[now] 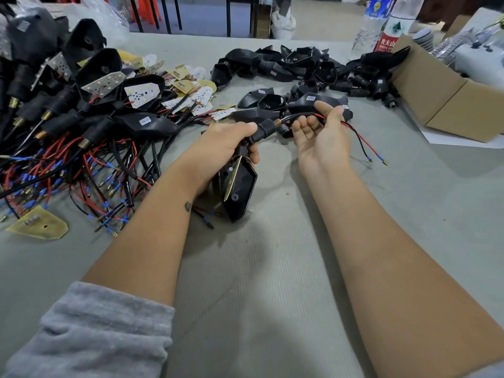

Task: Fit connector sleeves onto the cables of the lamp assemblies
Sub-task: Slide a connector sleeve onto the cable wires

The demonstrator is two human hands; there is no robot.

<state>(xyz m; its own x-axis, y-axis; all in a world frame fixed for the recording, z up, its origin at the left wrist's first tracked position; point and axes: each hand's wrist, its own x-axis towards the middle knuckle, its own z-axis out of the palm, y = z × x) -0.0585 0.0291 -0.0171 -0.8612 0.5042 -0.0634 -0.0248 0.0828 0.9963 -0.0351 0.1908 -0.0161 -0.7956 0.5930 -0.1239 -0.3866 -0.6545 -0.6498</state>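
Observation:
My left hand [231, 144] grips a black lamp assembly [239, 190] by its ribbed black stem [262, 129], the housing hanging down below the fist. A brass threaded tip [277, 121] sticks out of the stem toward the right. From it runs a red and black cable [354, 133], which my right hand [321, 132] pinches between thumb and fingers, palm up. The cable's two ends with blue and brass terminals [377, 159] hang free to the right of that hand. A small black sleeve [286, 130] lies just left of my right palm.
A large heap of wired lamp assemblies [81, 118] with red and black leads covers the table's left. Empty black housings [294, 69] lie piled at the back centre. A cardboard box [447, 99] and two water bottles [381, 23] stand at the right. A loose yellow circuit board [38, 223] lies front left.

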